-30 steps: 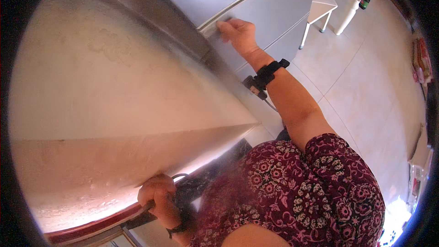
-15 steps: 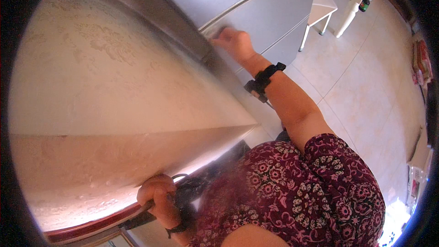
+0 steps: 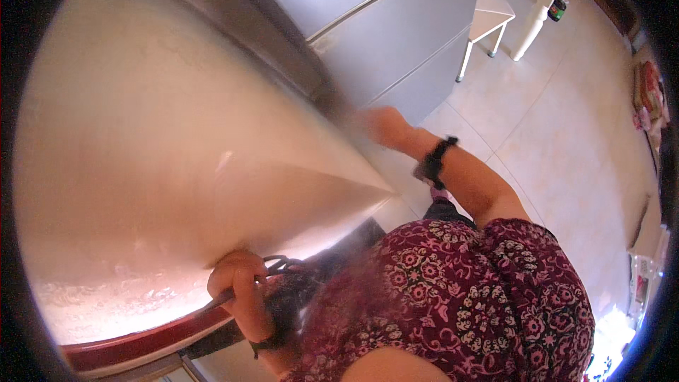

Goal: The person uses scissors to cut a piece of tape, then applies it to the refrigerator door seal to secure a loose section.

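My left hand (image 3: 240, 284) is closed at the lower left, beside the cream wall. From its fingers come loops of a dark cord (image 3: 284, 263), and a thin dark length runs out on its other side. Motion smears my right hand (image 3: 390, 127), and its fingers cannot be made out. It is off the floor near the lower corner of a tall silver-grey cabinet (image 3: 396, 35), seemingly apart from it. A black band (image 3: 440, 163) with a small box circles my right wrist; another dark band (image 3: 265, 342) is on the left.
The patterned cream wall (image 3: 141, 134) fills the left and ends in a corner near the middle. Below it runs a red-brown edge (image 3: 141, 348). A white chair (image 3: 491, 14) and a table with a white leg (image 3: 532, 32) stand on pale floor tiles (image 3: 544, 127).
My right hand has dropped away from the silver-grey cabinet front, toward my body. My left hand keeps its hold on the cord, barely shifted. The view has moved slightly.
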Demonstrator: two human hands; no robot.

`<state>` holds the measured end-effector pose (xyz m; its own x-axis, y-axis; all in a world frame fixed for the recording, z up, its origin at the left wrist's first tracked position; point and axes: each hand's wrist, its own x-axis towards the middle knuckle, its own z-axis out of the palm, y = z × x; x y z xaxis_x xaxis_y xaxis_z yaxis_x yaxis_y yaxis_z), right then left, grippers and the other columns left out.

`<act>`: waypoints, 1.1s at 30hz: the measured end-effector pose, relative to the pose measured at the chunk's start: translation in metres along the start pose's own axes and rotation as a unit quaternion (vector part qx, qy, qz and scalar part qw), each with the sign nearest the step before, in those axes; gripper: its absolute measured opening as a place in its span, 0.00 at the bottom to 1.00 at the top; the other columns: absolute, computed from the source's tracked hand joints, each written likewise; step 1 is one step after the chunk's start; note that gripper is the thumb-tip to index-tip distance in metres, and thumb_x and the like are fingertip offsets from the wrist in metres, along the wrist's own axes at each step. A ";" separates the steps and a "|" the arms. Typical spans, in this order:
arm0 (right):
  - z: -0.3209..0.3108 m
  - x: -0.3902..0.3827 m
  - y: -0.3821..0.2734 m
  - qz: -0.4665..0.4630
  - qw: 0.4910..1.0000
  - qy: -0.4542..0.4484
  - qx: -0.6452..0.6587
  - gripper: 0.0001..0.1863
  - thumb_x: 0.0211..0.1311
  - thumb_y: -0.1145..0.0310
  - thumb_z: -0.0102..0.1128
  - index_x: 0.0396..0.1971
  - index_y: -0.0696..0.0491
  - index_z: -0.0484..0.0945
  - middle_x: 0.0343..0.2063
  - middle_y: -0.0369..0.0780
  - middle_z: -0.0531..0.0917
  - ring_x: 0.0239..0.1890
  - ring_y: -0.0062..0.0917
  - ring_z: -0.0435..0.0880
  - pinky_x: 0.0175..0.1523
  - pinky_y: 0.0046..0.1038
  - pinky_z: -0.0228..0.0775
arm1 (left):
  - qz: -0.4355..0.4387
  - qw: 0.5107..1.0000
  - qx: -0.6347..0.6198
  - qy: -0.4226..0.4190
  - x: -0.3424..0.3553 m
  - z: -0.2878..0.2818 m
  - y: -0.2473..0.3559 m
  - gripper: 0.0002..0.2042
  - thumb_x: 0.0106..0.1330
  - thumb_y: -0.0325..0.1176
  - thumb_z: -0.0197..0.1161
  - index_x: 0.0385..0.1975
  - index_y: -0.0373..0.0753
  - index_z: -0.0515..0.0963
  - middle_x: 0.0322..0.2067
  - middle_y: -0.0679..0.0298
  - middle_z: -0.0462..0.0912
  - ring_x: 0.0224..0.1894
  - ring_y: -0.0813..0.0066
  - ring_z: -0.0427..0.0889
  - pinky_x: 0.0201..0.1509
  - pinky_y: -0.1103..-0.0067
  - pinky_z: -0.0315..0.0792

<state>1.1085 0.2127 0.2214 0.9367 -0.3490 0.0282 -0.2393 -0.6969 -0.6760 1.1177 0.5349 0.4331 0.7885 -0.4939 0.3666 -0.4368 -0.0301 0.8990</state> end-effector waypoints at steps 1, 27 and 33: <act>0.004 -0.025 -0.001 -0.037 0.998 0.015 0.049 0.07 0.52 0.69 0.54 0.29 0.55 0.77 0.25 0.43 0.79 0.28 0.33 0.78 0.35 0.34 0.70 | -0.013 1.000 0.018 -0.002 -0.004 -0.010 0.001 0.06 0.48 0.22 0.54 0.12 0.35 0.69 0.12 0.64 0.69 0.17 0.76 0.69 0.23 0.82 0.64; -0.157 -0.215 0.017 -0.202 0.969 0.113 0.087 0.16 0.41 0.73 0.65 0.35 0.56 0.74 0.33 0.43 0.79 0.37 0.34 0.79 0.40 0.31 0.70 | -0.051 0.905 -0.201 -0.372 0.021 0.321 0.019 0.08 0.55 0.23 0.55 0.35 0.34 0.74 0.29 0.59 0.77 0.31 0.69 0.76 0.35 0.78 0.70; -0.170 -0.246 0.075 0.098 0.938 0.110 0.313 0.12 0.47 0.77 0.63 0.33 0.59 0.74 0.25 0.38 0.80 0.27 0.18 0.78 0.31 0.21 0.72 | 0.010 0.966 -0.103 -0.236 0.037 0.350 -0.005 0.17 0.58 0.27 0.57 0.48 0.35 0.67 0.41 0.58 0.74 0.46 0.73 0.72 0.48 0.77 0.67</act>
<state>0.8171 0.1400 0.2888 0.7983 -0.6012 -0.0360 -0.1392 -0.1260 -0.9822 0.9972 0.2126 0.3583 0.4750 -0.8349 0.2781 -0.3159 0.1332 0.9394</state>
